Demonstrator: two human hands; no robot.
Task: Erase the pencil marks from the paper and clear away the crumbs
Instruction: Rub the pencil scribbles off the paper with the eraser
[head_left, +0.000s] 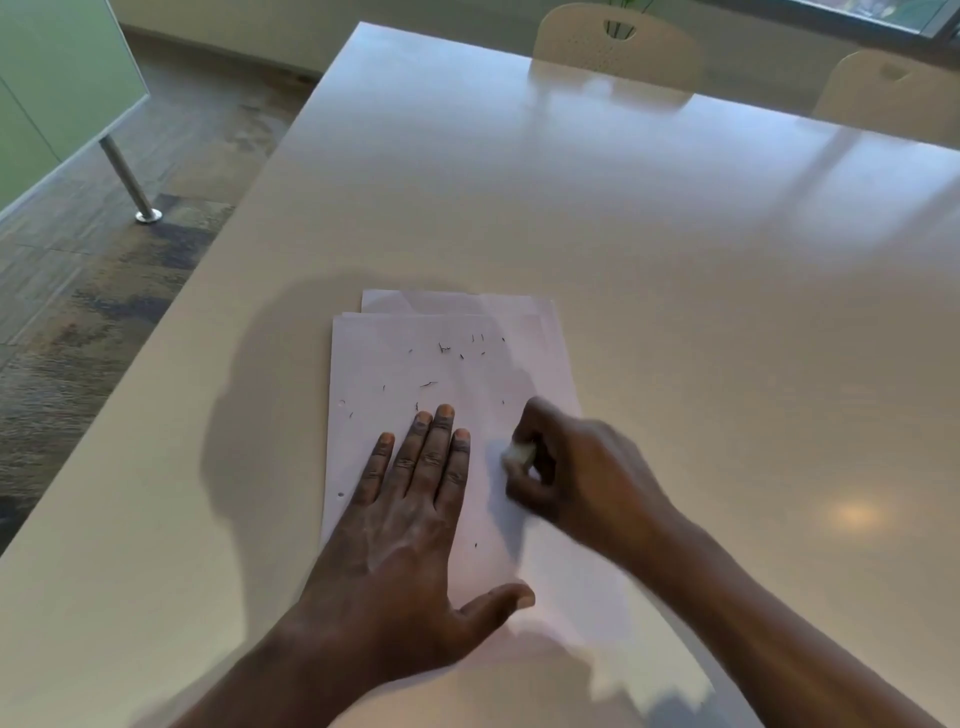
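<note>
Eraser rubbing a crumb-strewn sheet on a pale table.

The paper (452, 364) is a white sheet with punched holes on its left edge, lying on other sheets whose tops stick out at 12 o'clock; all of it rests on the near part of the table (675, 234). Short dark crumbs (444, 348) are scattered over the sheet's far half, with one lone speck nearer. The small white eraser (517, 453) sits on the sheet's right side, at 3 o'clock from the left fingertips, pinched in the curled fingers of the right hand (576, 467), which is blurred and comes in from 5 o'clock. The left hand (410, 519) lies flat on the sheet, fingers straight and pointing to 12 o'clock, thumb spread toward 3 o'clock, grasping nothing. Two chairs (618, 47) stand at the table's far edge.
</note>
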